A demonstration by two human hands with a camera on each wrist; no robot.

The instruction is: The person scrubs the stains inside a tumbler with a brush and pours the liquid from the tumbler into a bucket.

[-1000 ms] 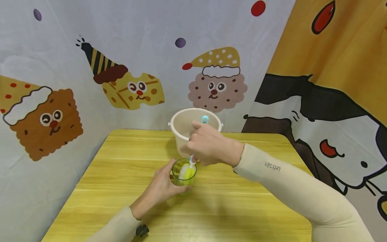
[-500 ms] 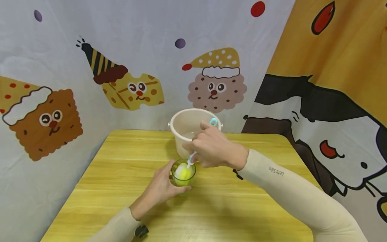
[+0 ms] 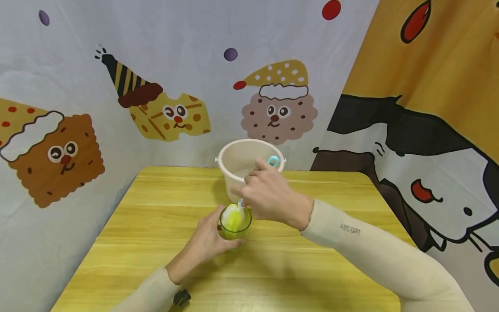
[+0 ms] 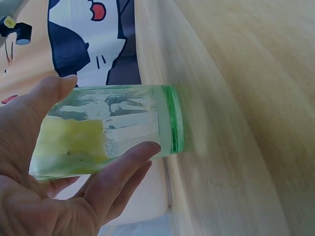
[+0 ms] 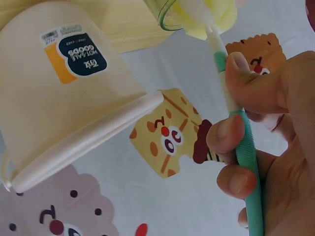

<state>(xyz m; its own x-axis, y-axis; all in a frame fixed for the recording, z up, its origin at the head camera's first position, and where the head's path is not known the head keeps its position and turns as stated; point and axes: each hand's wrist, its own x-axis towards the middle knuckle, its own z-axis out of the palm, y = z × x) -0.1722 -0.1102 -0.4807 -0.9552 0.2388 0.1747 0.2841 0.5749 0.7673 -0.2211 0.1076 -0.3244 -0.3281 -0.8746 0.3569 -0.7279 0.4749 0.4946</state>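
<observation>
A clear green drinking glass (image 3: pixel 235 232) stands on the table, with my left hand (image 3: pixel 208 236) gripping it round the side. The left wrist view shows the thumb on one side of the glass (image 4: pixel 133 115) and the fingers on the other. My right hand (image 3: pixel 269 190) holds a cup brush by its teal and white handle (image 5: pixel 248 162), fingers and thumb curled round it. The yellow and white sponge head (image 3: pixel 234 218) fills the upper part of the glass, and some of it shows at the mouth. Wet drops cling to the glass wall.
Just behind the glass stands a cream bucket (image 3: pixel 230 184), with a label (image 5: pixel 76 56) on its side; what looks like water lies inside. Wood-look table (image 3: pixel 156 208) extends around both hands. A cartoon-printed cloth (image 3: pixel 175 52) hangs behind the table and along its sides.
The sponge head has risen from deeper in the glass towards its mouth. My right hand shifted right, then slightly back left, with the brush handle tilting. The left hand keeps its grip.
</observation>
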